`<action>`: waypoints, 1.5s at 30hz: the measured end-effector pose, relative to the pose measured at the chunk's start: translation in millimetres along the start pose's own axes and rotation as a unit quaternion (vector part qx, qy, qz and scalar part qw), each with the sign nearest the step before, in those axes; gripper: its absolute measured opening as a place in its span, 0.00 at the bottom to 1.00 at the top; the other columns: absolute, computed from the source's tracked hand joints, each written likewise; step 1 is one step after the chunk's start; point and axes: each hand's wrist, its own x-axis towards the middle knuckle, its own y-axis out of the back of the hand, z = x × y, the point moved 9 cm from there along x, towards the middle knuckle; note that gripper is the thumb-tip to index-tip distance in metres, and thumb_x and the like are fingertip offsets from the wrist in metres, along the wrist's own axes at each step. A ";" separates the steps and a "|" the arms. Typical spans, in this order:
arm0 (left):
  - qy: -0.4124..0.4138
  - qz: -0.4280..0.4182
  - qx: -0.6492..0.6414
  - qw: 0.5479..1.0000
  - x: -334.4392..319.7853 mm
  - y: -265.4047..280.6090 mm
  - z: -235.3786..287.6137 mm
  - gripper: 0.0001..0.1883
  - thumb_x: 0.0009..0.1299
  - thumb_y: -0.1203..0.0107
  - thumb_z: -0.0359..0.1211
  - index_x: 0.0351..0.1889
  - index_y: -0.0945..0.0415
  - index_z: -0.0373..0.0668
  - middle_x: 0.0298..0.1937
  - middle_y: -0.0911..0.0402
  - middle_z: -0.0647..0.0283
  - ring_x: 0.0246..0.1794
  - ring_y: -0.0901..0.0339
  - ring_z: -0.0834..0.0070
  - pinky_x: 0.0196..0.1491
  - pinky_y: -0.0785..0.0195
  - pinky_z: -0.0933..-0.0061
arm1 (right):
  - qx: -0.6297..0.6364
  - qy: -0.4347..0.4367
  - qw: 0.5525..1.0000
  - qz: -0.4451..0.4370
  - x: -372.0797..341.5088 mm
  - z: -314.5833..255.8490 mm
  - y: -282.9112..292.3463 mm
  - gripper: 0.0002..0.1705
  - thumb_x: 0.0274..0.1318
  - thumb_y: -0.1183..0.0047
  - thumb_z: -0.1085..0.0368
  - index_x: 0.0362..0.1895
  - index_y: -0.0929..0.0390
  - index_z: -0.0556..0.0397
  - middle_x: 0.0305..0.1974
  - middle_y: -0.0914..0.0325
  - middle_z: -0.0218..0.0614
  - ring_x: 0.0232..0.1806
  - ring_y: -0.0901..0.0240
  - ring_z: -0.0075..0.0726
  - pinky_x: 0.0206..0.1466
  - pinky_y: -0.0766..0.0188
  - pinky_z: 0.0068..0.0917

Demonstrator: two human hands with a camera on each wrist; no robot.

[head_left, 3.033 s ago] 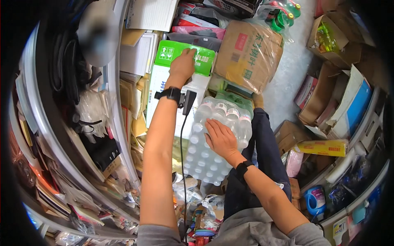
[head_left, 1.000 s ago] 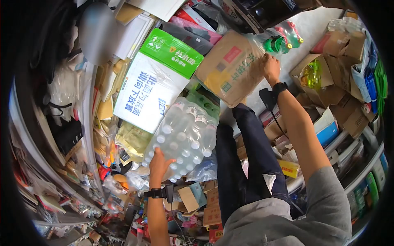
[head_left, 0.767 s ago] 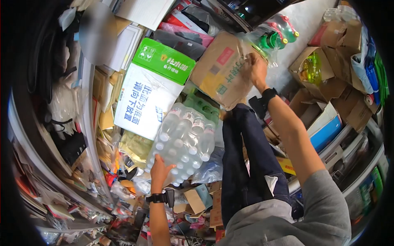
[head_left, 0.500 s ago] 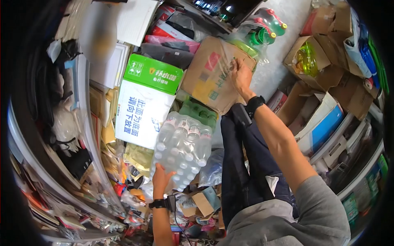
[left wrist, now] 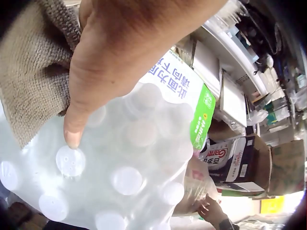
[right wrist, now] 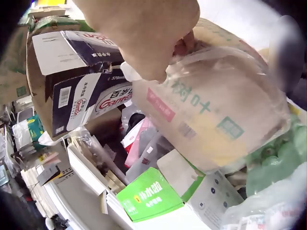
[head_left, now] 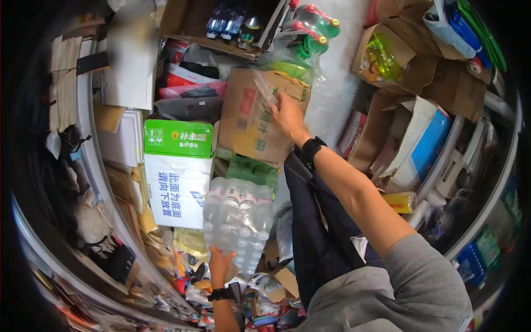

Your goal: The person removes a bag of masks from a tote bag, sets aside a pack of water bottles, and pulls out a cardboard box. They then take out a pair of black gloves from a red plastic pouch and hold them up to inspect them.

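Note:
A shrink-wrapped pack of clear bottles [head_left: 238, 221] lies beside a green-and-white box [head_left: 177, 182]. My left hand [head_left: 220, 265] grips the pack's near-left corner; in the left wrist view its thumb [left wrist: 76, 127] presses on the wrap by a white cap, and its other fingers are hidden. Above the pack, a brown carton [head_left: 235, 110] is covered by clear film. My right hand [head_left: 290, 119] pinches that film over the carton's right part, with a strip stretching up and left from the fingers. In the right wrist view, loose film [right wrist: 235, 72] spreads below the hand [right wrist: 144, 33].
Green-labelled bottles [head_left: 251, 171] sit between the pack and carton. An open box [head_left: 193, 33] stands behind, with bagged green bottles [head_left: 312, 33] to its right. Shelves line the left side; open cartons [head_left: 420, 83] line the right. Grey-brown cloth [left wrist: 33, 72] is beside my left thumb.
My left hand went from the green-and-white box to the bottle pack; my right left the pack for the carton, then moved from its right edge inward with film pinched. The head view has turned.

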 end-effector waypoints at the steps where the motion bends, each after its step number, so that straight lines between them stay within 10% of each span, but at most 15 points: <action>1: -0.001 0.002 0.003 1.000 1.7 -0.1 0.1 0.38 0.51 0.27 0.47 0.45 0.42 0.37 0.39 0.24 0.47 0.40 0.24 0.46 0.41 0.31 0.54 | 0.002 -0.001 1.000 0.002 -5.8 1.5 0.5 0.14 0.58 0.48 0.58 0.43 0.28 0.52 0.40 0.24 0.49 0.44 0.27 0.59 0.44 0.31 0.50; 17: -0.017 0.027 0.060 0.998 -6.6 13.0 22.0 0.36 0.49 0.27 0.48 0.43 0.38 0.36 0.35 0.22 0.47 0.37 0.23 0.45 0.39 0.31 0.54 | -0.043 -0.046 0.998 -0.021 -0.4 18.5 -1.7 0.25 0.52 0.41 0.48 0.38 0.26 0.60 0.36 0.23 0.55 0.42 0.25 0.57 0.44 0.31 0.45; 20: -0.049 0.051 0.081 0.994 -11.8 23.9 37.3 0.32 0.52 0.29 0.48 0.41 0.34 0.37 0.32 0.21 0.47 0.36 0.23 0.45 0.39 0.31 0.54 | -0.089 -0.073 0.982 -0.152 5.1 30.5 -20.9 0.24 0.50 0.40 0.48 0.37 0.24 0.58 0.35 0.21 0.53 0.40 0.24 0.60 0.41 0.28 0.49; 30: -0.125 0.108 0.171 0.971 -29.8 63.7 206.7 0.13 0.63 0.39 0.40 0.33 0.26 0.41 0.30 0.21 0.51 0.33 0.23 0.50 0.36 0.32 0.57 | -0.063 -0.008 0.985 -0.158 4.1 27.1 -12.9 0.14 0.55 0.47 0.59 0.40 0.25 0.54 0.36 0.21 0.51 0.41 0.24 0.60 0.43 0.28 0.49; 32: -0.166 0.157 -0.014 0.974 -25.2 65.1 231.0 0.11 0.64 0.40 0.38 0.35 0.25 0.42 0.31 0.21 0.51 0.34 0.22 0.52 0.37 0.32 0.60 | -0.023 -0.013 0.984 -0.176 -0.7 31.9 -10.4 0.13 0.55 0.47 0.59 0.41 0.25 0.54 0.35 0.21 0.51 0.41 0.25 0.60 0.44 0.28 0.49; 38: -0.267 0.099 0.056 0.957 -14.2 -6.2 305.9 0.15 0.64 0.39 0.42 0.30 0.24 0.39 0.33 0.21 0.55 0.37 0.24 0.53 0.41 0.32 0.61 | 0.087 -0.038 0.978 -0.188 -15.2 65.2 25.1 0.14 0.54 0.46 0.58 0.42 0.23 0.53 0.36 0.20 0.49 0.41 0.23 0.57 0.44 0.28 0.46; 45: -0.288 -0.070 0.034 0.955 22.7 -125.5 321.6 0.13 0.61 0.38 0.39 0.39 0.21 0.43 0.40 0.20 0.55 0.42 0.22 0.57 0.46 0.30 0.61 | -0.065 -0.268 0.948 -0.160 -75.1 206.2 104.5 0.21 0.57 0.48 0.46 0.31 0.20 0.52 0.31 0.20 0.47 0.37 0.22 0.51 0.40 0.28 0.42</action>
